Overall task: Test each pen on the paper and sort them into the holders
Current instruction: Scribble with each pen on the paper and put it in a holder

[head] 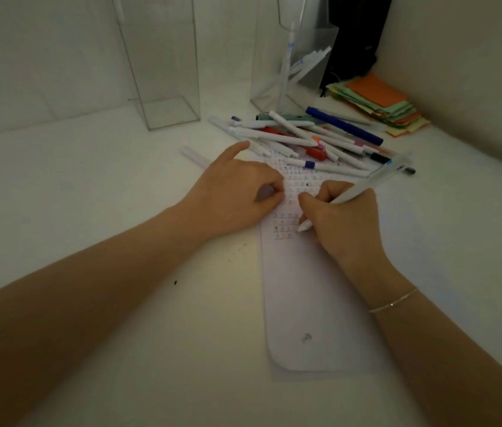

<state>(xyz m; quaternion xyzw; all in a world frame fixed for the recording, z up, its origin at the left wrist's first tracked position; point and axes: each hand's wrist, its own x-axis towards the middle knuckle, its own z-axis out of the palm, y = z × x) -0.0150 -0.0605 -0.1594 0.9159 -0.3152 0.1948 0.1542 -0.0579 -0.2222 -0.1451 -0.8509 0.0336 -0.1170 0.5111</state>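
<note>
Many loose pens heaped on paper, beside clear holders.

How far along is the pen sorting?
Early to midway, it seems. Done: a few pens stand in the right holder; the left holder looks empty. In hand: the right hand tests a white pen on the paper, steadied by the left hand. Left: the pile.

Dim, soft-focus view — faint warm glow mid-table, murky corners, wide-angle bending at edges.
</note>
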